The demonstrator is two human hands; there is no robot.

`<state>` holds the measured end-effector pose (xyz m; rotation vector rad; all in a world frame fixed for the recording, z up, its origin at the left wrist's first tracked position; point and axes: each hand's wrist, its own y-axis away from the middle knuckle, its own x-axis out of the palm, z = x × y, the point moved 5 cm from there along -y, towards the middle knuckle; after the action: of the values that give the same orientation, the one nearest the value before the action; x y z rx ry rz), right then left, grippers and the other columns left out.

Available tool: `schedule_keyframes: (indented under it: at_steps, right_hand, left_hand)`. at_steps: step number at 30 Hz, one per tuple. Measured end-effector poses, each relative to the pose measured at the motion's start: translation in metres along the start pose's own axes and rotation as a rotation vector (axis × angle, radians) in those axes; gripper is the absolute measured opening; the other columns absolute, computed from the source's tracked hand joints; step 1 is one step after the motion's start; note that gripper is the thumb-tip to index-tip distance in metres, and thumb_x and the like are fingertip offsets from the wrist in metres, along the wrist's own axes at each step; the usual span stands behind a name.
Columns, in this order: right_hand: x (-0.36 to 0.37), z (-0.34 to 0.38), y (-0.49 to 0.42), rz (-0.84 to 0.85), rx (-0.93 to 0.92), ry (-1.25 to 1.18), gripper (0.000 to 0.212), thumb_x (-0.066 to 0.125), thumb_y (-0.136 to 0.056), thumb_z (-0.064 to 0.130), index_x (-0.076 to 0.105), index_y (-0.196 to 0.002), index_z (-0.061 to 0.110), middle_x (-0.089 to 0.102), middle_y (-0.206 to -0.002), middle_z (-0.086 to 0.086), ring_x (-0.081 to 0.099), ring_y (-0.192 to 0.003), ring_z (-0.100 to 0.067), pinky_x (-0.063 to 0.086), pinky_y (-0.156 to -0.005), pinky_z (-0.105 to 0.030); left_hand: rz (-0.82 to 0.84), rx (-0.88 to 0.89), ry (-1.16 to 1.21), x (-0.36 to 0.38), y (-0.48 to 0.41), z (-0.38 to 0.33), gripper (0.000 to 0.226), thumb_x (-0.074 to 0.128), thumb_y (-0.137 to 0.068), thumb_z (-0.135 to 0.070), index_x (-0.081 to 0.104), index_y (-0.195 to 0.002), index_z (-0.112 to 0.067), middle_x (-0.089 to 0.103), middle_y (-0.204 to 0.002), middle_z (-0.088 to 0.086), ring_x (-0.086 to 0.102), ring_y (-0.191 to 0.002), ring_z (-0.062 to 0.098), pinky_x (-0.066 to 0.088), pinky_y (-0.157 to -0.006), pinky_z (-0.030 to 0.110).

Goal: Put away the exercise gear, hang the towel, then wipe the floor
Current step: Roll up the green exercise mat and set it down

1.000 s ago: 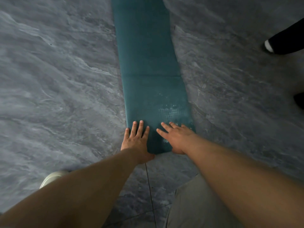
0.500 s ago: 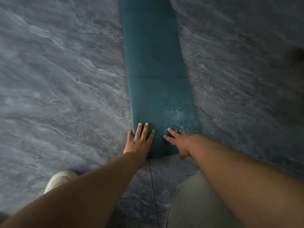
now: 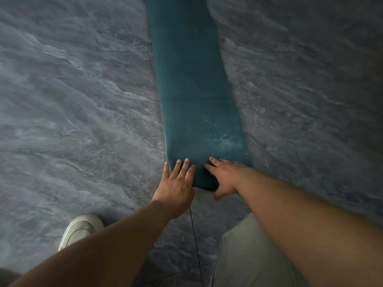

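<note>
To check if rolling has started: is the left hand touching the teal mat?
Touching. In the head view the left hand lays straight fingers on the teal mat at its near end.

Floor [image 3: 72,121]: large stone-look tiles, dark grey with paler wavy veins and a slight sheen.
Joints: one thin dark line [image 3: 194,235] runs down to the lower edge near the centre. One faint crosswise line [image 3: 124,51] lies in the upper part.
Light: dim and cool, brighter across the left half, darkest toward the upper right corner.
</note>
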<state>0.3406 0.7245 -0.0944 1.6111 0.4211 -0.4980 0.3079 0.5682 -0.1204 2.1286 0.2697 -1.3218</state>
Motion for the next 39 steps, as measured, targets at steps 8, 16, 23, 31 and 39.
schedule_keyframes:
  at_steps: [8,16,23,31,39]
  right_hand:
    - [-0.006,-0.001,0.007,-0.162,0.016,-0.018,0.083,0.054,-0.094,0.012,0.002,-0.158,0.024,-0.004,-0.166,-0.001,0.014,-0.15,-0.026,0.029,-0.116,-0.049]
    - [-0.005,-0.001,0.014,-0.203,-0.006,-0.04,0.078,0.05,-0.096,0.014,0.003,-0.158,0.021,-0.001,-0.166,0.0,0.013,-0.151,-0.025,0.027,-0.116,-0.05]
    - [-0.014,-0.002,0.031,-0.252,-0.003,0.023,0.085,0.048,-0.093,-0.005,0.002,-0.158,0.023,-0.006,-0.166,-0.004,0.005,-0.152,-0.026,0.021,-0.119,-0.053]
    - [-0.008,0.001,0.031,-0.163,0.01,0.049,0.081,0.04,-0.095,-0.007,-0.003,-0.158,0.02,-0.01,-0.166,-0.005,0.0,-0.152,-0.029,0.014,-0.12,-0.056]
    - [-0.004,0.002,0.036,-0.117,0.017,0.037,0.091,0.048,-0.091,-0.009,-0.008,-0.157,0.022,-0.015,-0.165,-0.005,-0.003,-0.152,-0.03,0.012,-0.12,-0.057]
  left_hand:
    - [-0.247,-0.013,0.377,-0.024,0.004,0.008,0.067,0.035,-0.088,-0.029,0.035,-0.151,-0.008,0.031,-0.16,0.011,0.028,-0.149,0.026,0.015,-0.122,0.033]
    - [-0.25,-0.011,0.191,-0.015,0.001,-0.001,0.061,0.047,-0.095,-0.007,0.033,-0.153,-0.013,0.03,-0.161,0.008,0.021,-0.151,0.026,0.009,-0.124,0.035]
    - [-0.295,0.035,0.236,-0.012,0.01,0.001,0.06,0.051,-0.089,0.006,0.043,-0.147,-0.004,0.043,-0.153,0.017,0.036,-0.144,0.036,0.019,-0.121,0.042]
    - [-0.245,0.032,0.067,-0.001,0.016,-0.011,0.068,0.039,-0.092,-0.003,0.02,-0.157,-0.009,0.021,-0.164,0.012,0.012,-0.153,0.029,0.002,-0.124,0.039]
    - [-0.245,0.045,-0.034,0.002,0.024,-0.016,0.066,0.025,-0.08,-0.009,0.052,-0.141,-0.001,0.054,-0.143,0.019,0.049,-0.135,0.036,0.038,-0.112,0.05]
